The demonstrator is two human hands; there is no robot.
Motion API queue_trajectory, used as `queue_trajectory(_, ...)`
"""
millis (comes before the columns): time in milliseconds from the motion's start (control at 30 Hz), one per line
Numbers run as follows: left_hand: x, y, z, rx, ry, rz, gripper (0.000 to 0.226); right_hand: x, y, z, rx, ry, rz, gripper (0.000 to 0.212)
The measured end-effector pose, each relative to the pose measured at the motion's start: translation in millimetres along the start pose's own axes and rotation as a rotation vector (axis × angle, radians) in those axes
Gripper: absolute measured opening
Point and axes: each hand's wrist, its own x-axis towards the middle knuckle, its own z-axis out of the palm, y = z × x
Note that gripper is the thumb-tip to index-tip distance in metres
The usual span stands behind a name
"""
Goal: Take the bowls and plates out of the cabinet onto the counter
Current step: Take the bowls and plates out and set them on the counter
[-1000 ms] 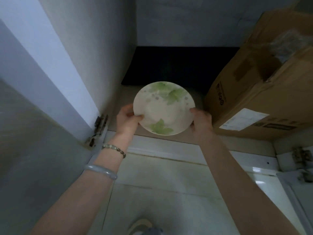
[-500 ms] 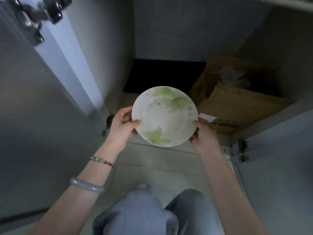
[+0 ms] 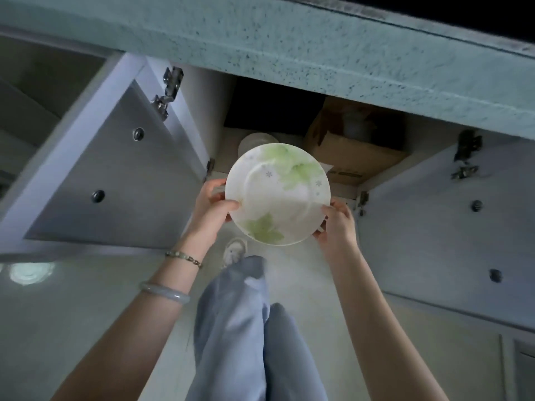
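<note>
The plate (image 3: pixel 277 195), white with pale green leaf prints, is in the air, held between both hands in front of the open cabinet (image 3: pixel 202 105) and below the speckled front edge of the counter (image 3: pixel 318 47). Its face is tilted up toward the camera and it touches nothing but the hands.

The left hand (image 3: pixel 212 211) grips the plate's left rim. Its thumb (image 3: pixel 231 206) lies flat across the top of the rim, and the other fingers curl underneath, mostly hidden. The left forearm reaches up from the lower left, nearly straight, with a beaded bracelet (image 3: pixel 183 257) at the wrist and a pale bangle (image 3: pixel 165 292) lower down the arm.

The right hand (image 3: pixel 337 224) pinches the lower right rim. Its thumb tip presses on the upper face, and the fingers bend close together beneath the edge. The right forearm rises from the lower right, angled inward.

Inside the cabinet, a white dish (image 3: pixel 256 142) sits on the cabinet floor just behind the plate's top edge. The plate partly covers it, so I cannot tell whether it is a bowl or a plate. A cardboard box (image 3: pixel 356 159) stands to its right against the cabinet's right side. The left door (image 3: pixel 115 175) and the right door (image 3: pixel 428 221) are both swung wide open. Below the plate are the person's jeans (image 3: pixel 231 328) and one shoe (image 3: pixel 235 251) on the pale floor (image 3: pixel 72 299).
</note>
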Motion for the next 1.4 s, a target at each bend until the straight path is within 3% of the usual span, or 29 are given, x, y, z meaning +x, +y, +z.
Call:
queue_trajectory(367, -233, 90, -24, -0.065, -0.021, 0.016, 0.049, -212, -54, -88, 0.055, -0.088, -0.003, 0.020)
queue_trajectory(833, -369, 137, -20, -0.091, -0.256, 0.095, 0.034, -373, -64, -183, 0.222, -0.067, -0.234, 0.019)
queue_trajectory(1133, -425, 145, 87, -0.065, -0.492, 0.129, 0.018, -420, -77, -294, 0.361, 0.103, -0.365, 0.020)
queue_trajectory(1400, -457, 138, 202, -0.030, -0.568, 0.194, 0.029, -398, -117, -403, 0.407, 0.121, -0.389, 0.023)
